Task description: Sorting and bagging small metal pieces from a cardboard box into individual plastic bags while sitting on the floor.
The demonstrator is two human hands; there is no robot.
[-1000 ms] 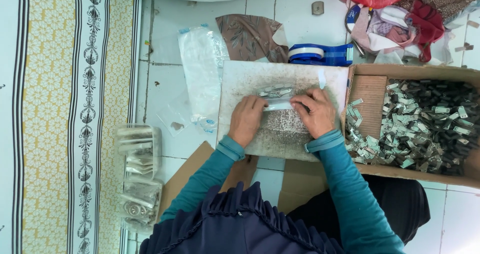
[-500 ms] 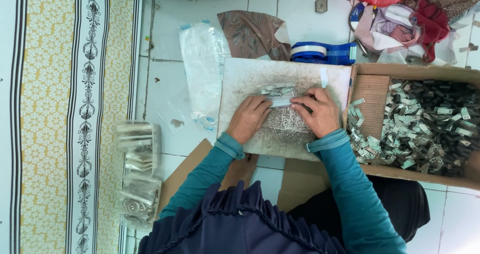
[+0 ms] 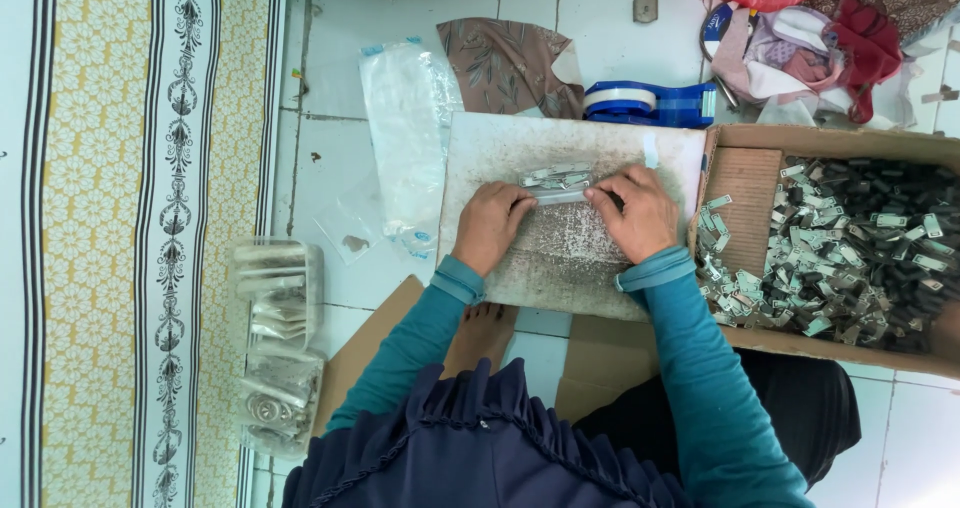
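tiled floor, worn board (image 3: pixel 560 258). left hand (image 3: pixel 490 223) and right hand (image 3: pixel 635 213) pinched on thin strip (image 3: pixel 560 197) beside small metal clips (image 3: pixel 555 177); light, stiff, likely slippery; best gripped at ends.

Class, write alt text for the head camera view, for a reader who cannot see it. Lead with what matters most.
Seen from above, a person's left hand and right hand press on a small bundle of metal pieces on a worn white board. A cardboard box of similar metal pieces sits to the right, a blue tape dispenser beyond the board.
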